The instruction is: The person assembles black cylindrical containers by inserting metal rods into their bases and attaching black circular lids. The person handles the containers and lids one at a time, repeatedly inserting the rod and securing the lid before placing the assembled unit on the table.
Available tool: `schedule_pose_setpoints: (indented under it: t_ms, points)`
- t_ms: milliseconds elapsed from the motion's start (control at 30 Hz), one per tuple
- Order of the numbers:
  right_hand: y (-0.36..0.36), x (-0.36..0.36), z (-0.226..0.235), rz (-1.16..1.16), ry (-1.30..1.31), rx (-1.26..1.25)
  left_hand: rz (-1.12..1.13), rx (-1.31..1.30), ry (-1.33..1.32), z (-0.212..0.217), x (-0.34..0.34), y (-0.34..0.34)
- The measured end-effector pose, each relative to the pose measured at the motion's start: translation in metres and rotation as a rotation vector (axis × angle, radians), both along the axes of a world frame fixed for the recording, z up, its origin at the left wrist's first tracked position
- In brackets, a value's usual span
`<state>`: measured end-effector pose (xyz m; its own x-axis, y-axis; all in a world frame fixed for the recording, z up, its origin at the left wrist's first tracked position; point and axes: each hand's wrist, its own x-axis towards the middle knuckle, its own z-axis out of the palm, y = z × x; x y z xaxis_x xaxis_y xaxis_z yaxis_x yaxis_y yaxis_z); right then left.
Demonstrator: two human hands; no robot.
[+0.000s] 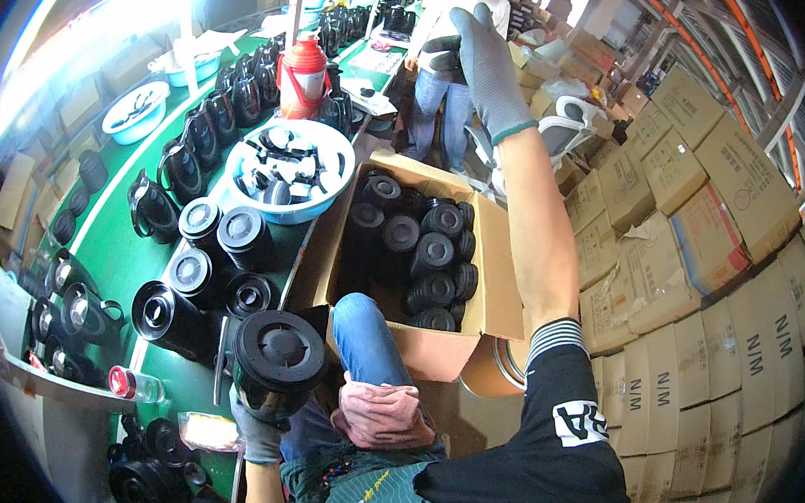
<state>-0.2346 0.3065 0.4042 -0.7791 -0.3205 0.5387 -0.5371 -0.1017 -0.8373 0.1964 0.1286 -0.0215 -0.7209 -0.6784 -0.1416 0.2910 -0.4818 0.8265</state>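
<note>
My left hand (262, 432), in a grey glove, is wrapped round a glossy black jug (278, 359) above my lap, at the table's edge. A round black disc faces up on the jug, and its underside is hidden. My right hand (489, 72), gloved in grey with dark fingertips, is raised high beyond the carton, its fingers apart and nothing visible in them. Below and left of that arm stands an open cardboard carton (496, 299) with stacks of round black discs (435, 251). Several black cylindrical vessels (173, 319) stand left of the held jug.
On the green table (111, 275) are a blue basin (285, 215) of small white and black parts, a red flask (303, 75), a red-capped jar (136, 385) and rows of black jugs (217, 116). Stacked cartons (691, 361) line the right. A person (439, 106) stands ahead; a pink cloth (383, 414) lies on my lap.
</note>
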Motion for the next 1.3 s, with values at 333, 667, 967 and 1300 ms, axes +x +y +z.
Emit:
schedule_pose_setpoints:
  t_ms: [333, 667, 967, 1300]
  points:
    - [-0.014, 0.011, -0.007, 0.042, -0.117, 0.060, 0.070, -0.095, -0.085, 0.009, 0.000, -0.001]
    - [0.010, 0.181, -0.216, 0.691, -0.082, 0.508, -0.032, -0.214, -0.161, 0.029, -0.008, 0.000]
    - [0.000, 0.224, -0.291, 0.559, 0.391, 0.520, -0.045, 0.464, -0.079, 0.040, -0.012, 0.002]
    - [0.060, 0.266, -0.334, 0.565, -0.080, 0.205, 0.141, -0.295, -0.196, 0.097, 0.014, 0.008]
